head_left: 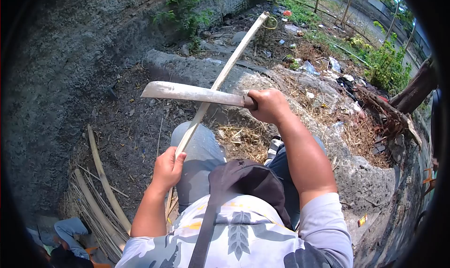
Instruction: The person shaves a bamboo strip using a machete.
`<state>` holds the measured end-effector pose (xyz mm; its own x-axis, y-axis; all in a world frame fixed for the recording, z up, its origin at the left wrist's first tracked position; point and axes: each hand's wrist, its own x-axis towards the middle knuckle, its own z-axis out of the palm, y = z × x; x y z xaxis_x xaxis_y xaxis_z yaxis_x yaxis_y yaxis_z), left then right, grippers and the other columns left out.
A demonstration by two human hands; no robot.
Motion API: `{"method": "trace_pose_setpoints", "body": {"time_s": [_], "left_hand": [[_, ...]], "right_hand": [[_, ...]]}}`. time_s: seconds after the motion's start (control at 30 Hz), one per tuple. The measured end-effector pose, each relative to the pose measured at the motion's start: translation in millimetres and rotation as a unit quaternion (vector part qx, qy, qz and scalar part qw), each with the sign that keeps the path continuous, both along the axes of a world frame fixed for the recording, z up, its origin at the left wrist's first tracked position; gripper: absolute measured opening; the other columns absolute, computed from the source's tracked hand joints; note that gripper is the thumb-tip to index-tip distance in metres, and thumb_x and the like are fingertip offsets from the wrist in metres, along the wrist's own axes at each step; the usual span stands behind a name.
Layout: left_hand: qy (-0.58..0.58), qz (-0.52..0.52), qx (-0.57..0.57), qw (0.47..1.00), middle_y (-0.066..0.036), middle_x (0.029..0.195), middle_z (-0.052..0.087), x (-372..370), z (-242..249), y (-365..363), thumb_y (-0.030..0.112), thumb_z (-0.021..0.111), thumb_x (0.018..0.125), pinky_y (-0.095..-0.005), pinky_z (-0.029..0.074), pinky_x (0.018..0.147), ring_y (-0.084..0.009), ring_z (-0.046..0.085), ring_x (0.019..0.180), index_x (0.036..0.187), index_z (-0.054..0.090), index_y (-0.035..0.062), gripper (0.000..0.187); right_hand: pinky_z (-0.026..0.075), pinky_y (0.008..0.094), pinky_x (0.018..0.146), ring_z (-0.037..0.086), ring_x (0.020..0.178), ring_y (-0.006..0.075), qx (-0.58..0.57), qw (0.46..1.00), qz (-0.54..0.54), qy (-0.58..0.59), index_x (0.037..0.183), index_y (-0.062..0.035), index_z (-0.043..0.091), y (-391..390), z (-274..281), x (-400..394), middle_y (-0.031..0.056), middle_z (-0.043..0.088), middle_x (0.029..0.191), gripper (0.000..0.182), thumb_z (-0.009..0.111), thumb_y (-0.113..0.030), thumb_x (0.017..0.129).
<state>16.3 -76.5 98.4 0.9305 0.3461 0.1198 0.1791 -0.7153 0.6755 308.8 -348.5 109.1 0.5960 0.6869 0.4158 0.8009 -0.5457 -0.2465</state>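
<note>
My left hand (168,167) is closed around the lower part of a long pale bamboo strip (238,51), which slants up and away to the right. In my right hand (269,106) is the handle of a machete (187,91), its broad blade pointing left. The blade lies across the strip about midway along and overlaps it from above in this view. A thin yellowish curl (270,23) hangs at the strip's far end. Below the strip is my jeans-clad knee (197,137), and a dark bag (248,179) rests on my lap.
Split bamboo lengths (101,169) and thin strips lie on the ground at left. A rough wall (51,90) rises along the left side. Dry straw (243,137) and scattered litter cover the ground ahead. A tree trunk (417,87) stands right. Another person's leg (71,233) shows lower left.
</note>
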Motion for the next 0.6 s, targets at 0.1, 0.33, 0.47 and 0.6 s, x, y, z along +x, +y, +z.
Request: {"method": "trace_pose_setpoints", "body": {"time_s": [0.1, 0.33, 0.47, 0.6], "left_hand": [[0.003, -0.004, 0.005, 1.0, -0.015, 0.072, 0.064, -11.3, -4.0, -4.4, 0.034, 0.065, 0.105, -0.0401, 0.05, 0.062, -0.03, 0.064, 0.065, 0.103, 0.065, 0.0011, 0.033], [0.026, -0.006, -0.024, 0.999, -0.016, 0.071, 0.063, -30.7, -17.1, -7.4, 0.03, 0.065, 0.105, -0.0406, 0.049, 0.061, -0.0304, 0.064, 0.063, 0.104, 0.065, 0.0021, 0.027], [0.025, -0.026, -0.011, 0.999, -0.011, 0.07, 0.062, -22.8, -19.2, -12.9, 0.029, 0.064, 0.106, -0.0372, 0.048, 0.062, -0.023, 0.06, 0.063, 0.104, 0.066, 0.0017, 0.028], [0.063, -0.033, 0.005, 0.997, -0.015, 0.07, 0.064, -32.9, -2.3, -2.6, 0.029, 0.065, 0.104, -0.0409, 0.05, 0.061, -0.0311, 0.064, 0.063, 0.103, 0.066, 0.0034, 0.025]], "right_hand": [[0.057, 0.0524, 0.078, 0.073, 0.086, 0.0377, -0.035, 0.999, 0.011, -0.016, 0.092, -0.0139, 0.067, -0.5, 8.6, 1.8, 0.013, 0.074, 0.085, 0.018, 0.075, -0.023, 0.078], [0.058, 0.0512, 0.083, 0.072, 0.093, 0.0389, -0.03, 0.99, -0.098, 0.101, 0.099, -0.0156, 0.071, -5.3, 3.1, 8.5, 0.0159, 0.075, 0.094, 0.019, 0.071, -0.022, 0.082], [0.058, 0.05, 0.084, 0.073, 0.091, 0.0364, -0.116, 0.991, 0.006, 0.06, 0.096, -0.0134, 0.071, 8.0, 1.7, -6.8, 0.0148, 0.075, 0.09, 0.023, 0.075, -0.025, 0.077], [0.057, 0.0517, 0.073, 0.07, 0.079, 0.04, -0.051, 0.998, 0.021, -0.037, 0.085, -0.0125, 0.067, -3.3, -5.2, 13.0, 0.0145, 0.07, 0.077, 0.018, 0.077, -0.022, 0.074]]}}
